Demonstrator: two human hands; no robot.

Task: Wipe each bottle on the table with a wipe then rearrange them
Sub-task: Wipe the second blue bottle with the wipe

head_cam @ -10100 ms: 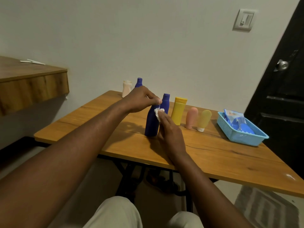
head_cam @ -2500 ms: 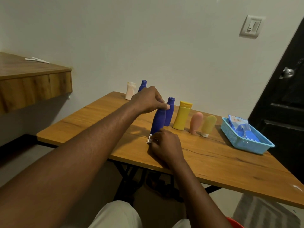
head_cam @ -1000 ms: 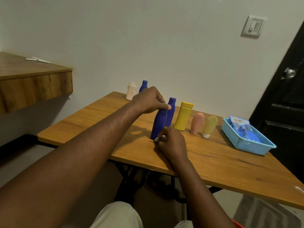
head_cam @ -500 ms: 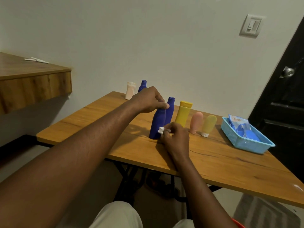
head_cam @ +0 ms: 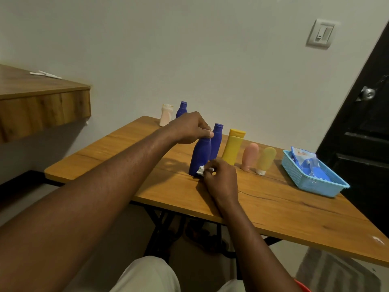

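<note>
At frame centre, the left hand [head_cam: 189, 128] grips the blue bottle [head_cam: 200, 157] top, the right hand [head_cam: 221, 180] pinches the wipe [head_cam: 201, 170]; hard rubbing may topple its neighbour bottle [head_cam: 216, 140]

The left hand [head_cam: 189, 128] covers the cap and neck of the nearest dark-blue plastic bottle [head_cam: 200, 157] and blocks the lower body of the far dark-blue bottle [head_cam: 182, 108]. The right hand [head_cam: 221, 180] closes over most of the crumpled white wipe [head_cam: 201, 170], so only a corner shows. A red rounded object [head_cam: 300, 285] is cut off by the bottom edge. The print on the packet [head_cam: 303, 157] in the light-blue plastic basket [head_cam: 305, 182] is too small to read.
</note>
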